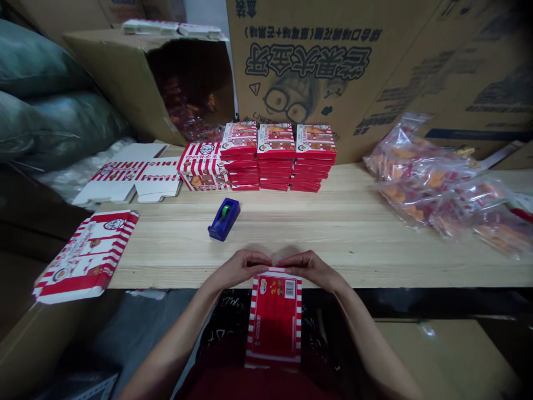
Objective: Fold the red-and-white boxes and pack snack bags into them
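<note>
Hands pinch a barcoded box; carton reads 芒果大金牙.

Bare fingers and forearms; below the fingers, black clothing with white lettering; farther below, a dark red garment.

The big brown box is showing upside-down Chinese words: the large ones are saying 芒果大金牙, and a smaller line is saying 綜合口味棉花糖 (草莓味+芒果味). 1 triangle sign with a "!" is sitting below. A striped box is starting with 你的外, then getting too blurry. The held red box is carrying 1 barcode and tiny print that is looking too small to read.
</note>
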Demonstrator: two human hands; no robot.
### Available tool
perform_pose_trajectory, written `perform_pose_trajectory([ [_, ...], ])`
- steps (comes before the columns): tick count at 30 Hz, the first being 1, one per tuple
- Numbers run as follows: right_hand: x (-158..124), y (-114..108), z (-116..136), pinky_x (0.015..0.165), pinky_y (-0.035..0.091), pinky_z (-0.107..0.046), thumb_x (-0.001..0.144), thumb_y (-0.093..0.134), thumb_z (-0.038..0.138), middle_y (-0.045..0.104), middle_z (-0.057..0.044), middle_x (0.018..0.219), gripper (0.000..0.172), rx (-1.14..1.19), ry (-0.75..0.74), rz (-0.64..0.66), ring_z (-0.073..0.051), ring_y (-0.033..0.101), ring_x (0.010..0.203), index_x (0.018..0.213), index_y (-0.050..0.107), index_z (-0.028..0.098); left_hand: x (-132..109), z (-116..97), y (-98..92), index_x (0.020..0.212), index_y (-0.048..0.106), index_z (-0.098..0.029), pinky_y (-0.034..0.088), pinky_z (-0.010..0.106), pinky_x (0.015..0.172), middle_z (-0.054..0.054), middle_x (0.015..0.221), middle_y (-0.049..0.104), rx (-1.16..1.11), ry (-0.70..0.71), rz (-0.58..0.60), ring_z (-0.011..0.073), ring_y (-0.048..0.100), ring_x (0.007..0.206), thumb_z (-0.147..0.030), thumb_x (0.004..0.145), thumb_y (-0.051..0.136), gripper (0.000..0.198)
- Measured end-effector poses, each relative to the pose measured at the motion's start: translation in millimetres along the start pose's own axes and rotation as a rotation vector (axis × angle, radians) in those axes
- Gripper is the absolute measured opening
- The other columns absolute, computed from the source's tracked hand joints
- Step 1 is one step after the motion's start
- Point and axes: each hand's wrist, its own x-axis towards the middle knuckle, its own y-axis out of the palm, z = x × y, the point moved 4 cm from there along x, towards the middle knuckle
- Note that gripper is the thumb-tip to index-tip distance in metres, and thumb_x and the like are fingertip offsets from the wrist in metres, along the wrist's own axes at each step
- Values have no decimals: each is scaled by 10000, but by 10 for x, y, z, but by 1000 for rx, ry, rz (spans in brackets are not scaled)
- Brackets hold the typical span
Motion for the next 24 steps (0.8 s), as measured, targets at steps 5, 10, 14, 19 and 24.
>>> perform_pose_trajectory([
  [5, 54, 14, -26, 872, 606, -417, 747, 857, 490, 840, -53, 980, 375, -7, -5, -49, -233, 779, 855, 1029, 830, 244, 40, 34, 19, 1062, 816, -166, 504, 309, 727, 101, 965, 804, 30, -5, -40, 226, 703, 814, -444, 880, 725, 344],
  [10, 52, 39, -11, 790, 610, -390, 758, 833, 531, 840, -59, 915, 365, 1, -50, -130, -237, 775, 800, 960, 842, 227, 70, 27, 29, 991, 843, -177, 471, 290, 635, 80, 853, 789, 35, 2, -114, 223, 673, 725, -480, 867, 716, 351],
  [14, 18, 73, -48, 737, 605, -358, 756, 837, 522, 836, -41, 862, 348, 2, -59, -174, -221, 762, 750, 936, 841, 225, 37, 2, 59, 923, 846, -174, 442, 279, 599, 64, 787, 771, 52, 1, -149, 206, 647, 669, -487, 878, 697, 350],
  [19, -156, 179, -75, 771, 605, -365, 835, 778, 529, 834, -43, 893, 326, 12, -69, -226, -229, 760, 792, 968, 837, 237, -153, -124, 150, 1026, 830, -201, 503, 296, 697, 52, 900, 794, 191, 56, -107, 241, 690, 805, -466, 988, 558, 382],
  [24, -407, 272, 17, 1079, 508, -461, 946, 650, 553, 794, -60, 1194, 383, -40, -141, -229, -285, 707, 1170, 1180, 790, 284, -386, -339, 222, 1320, 717, -269, 525, 397, 992, 62, 1258, 756, 234, 138, -48, 305, 692, 1130, -389, 1030, 503, 380],
])
